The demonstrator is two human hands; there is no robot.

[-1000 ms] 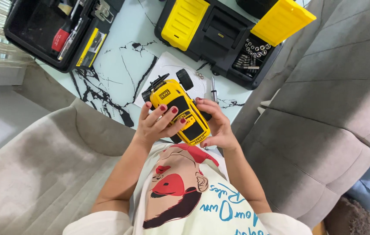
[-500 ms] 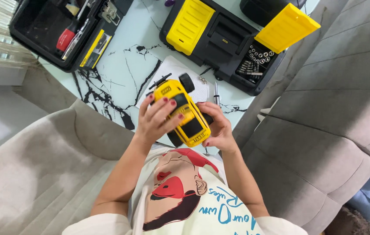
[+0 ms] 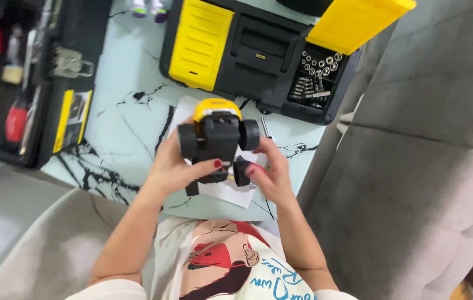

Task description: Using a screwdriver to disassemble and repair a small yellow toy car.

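A yellow and black toy car (image 3: pixel 217 136) is turned so that its black underside and wheels face me. Both my hands hold it above a white sheet of paper (image 3: pixel 231 191) on the marble table (image 3: pixel 131 116). My left hand (image 3: pixel 175 169) grips the car's left side and bottom, thumb across the chassis. My right hand (image 3: pixel 267 175) holds its lower right side, fingertips at a rear wheel. A thin screwdriver shaft (image 3: pixel 265 128) lies on the table just beyond the car.
An open yellow and black tool case (image 3: pixel 259 50) with sockets and bits (image 3: pixel 315 75) sits behind the car. A black toolbox (image 3: pixel 25 78) with hand tools lies at the left. Grey sofa cushions (image 3: pixel 425 178) rise at the right and lower left.
The car has been flipped from yellow top facing me to black underside facing me. The camera has moved closer over the table.
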